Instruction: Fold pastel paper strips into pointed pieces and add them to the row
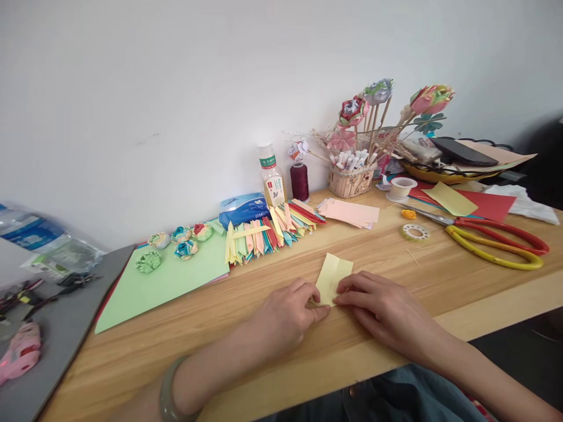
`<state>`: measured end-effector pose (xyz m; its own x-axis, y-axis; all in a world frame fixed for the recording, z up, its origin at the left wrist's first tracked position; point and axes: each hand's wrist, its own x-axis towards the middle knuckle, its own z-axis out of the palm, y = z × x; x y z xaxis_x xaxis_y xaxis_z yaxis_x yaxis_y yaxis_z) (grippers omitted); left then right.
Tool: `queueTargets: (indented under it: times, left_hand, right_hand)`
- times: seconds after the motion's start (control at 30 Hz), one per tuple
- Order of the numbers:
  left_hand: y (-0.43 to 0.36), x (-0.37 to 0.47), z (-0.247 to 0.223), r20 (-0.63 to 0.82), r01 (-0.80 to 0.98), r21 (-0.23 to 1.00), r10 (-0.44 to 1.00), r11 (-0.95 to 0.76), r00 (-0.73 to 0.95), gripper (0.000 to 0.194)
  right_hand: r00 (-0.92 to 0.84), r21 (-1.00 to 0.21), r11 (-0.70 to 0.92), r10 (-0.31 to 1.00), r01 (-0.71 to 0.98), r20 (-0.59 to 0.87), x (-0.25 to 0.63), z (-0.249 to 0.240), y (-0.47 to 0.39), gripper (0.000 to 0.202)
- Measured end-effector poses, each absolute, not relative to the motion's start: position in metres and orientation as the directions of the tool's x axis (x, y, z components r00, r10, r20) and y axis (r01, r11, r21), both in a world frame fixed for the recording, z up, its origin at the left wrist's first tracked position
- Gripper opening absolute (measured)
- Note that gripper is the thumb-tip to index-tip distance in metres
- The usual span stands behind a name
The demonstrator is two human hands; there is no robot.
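Observation:
A small pale yellow sheet of paper (333, 274) with a crease down its length lies on the wooden table in front of me. My left hand (294, 312) has its curled fingers on the paper's lower left corner, a fingertip along the near edge. On the opposite side, my right hand (382, 303) grips the lower right edge with bent fingers. The fingertips partly cover the near end of the sheet. Beyond it sits a dense row of folded paper strips (253, 239) in many colours, and a stack of pink paper slips (349, 212).
Red-and-yellow-handled scissors (497, 237), a tape roll (414, 232) and a white spool (402, 189) are at right. Paper rosettes (186, 249) rest on green sheets (162, 293) at left. Along the wall stand a bottle (273, 181), purple thread (299, 181) and a basket (350, 181) of paper flowers.

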<state>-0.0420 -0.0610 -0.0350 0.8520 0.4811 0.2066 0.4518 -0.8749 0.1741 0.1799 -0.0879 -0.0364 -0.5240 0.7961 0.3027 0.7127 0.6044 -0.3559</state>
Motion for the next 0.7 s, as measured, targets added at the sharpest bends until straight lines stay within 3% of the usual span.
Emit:
queueTargets:
  times: [0.2, 0.37, 0.47, 0.57, 0.7]
  left_hand:
    - [-0.059, -0.043, -0.037, 0.306, 0.479, -0.082, 0.435, -0.874, 0.847, 0.018]
    - [-0.061, -0.042, -0.040, 0.333, 0.497, 0.022, 0.474, -0.868, 0.815, 0.021]
    - [-0.061, -0.043, -0.043, 0.342, 0.457, 0.099, 0.462, -0.884, 0.818, 0.021]
    - [-0.058, -0.043, -0.043, 0.357, 0.434, 0.056, 0.424, -0.899, 0.832, 0.022]
    - [-0.053, -0.042, -0.040, 0.421, 0.360, -0.080, 0.296, -0.929, 0.857, 0.025]
  right_hand:
    - [-0.578, -0.275, 0.666, 0.742, 0.693, 0.339, 0.171, -0.033, -0.111, 0.023]
    - [-0.567, -0.262, 0.652, 0.753, 0.712, 0.333, 0.150, -0.034, -0.124, 0.035]
    - [-0.563, -0.332, 0.651, 0.758, 0.683, 0.329, 0.150, -0.033, -0.122, 0.023]
    - [-0.440, -0.397, 0.542, 0.838, 0.741, 0.321, 0.159, -0.033, -0.112, 0.026]
    - [-0.213, -0.371, 0.288, 0.950, 0.883, 0.230, 0.169, -0.034, -0.092, 0.025]
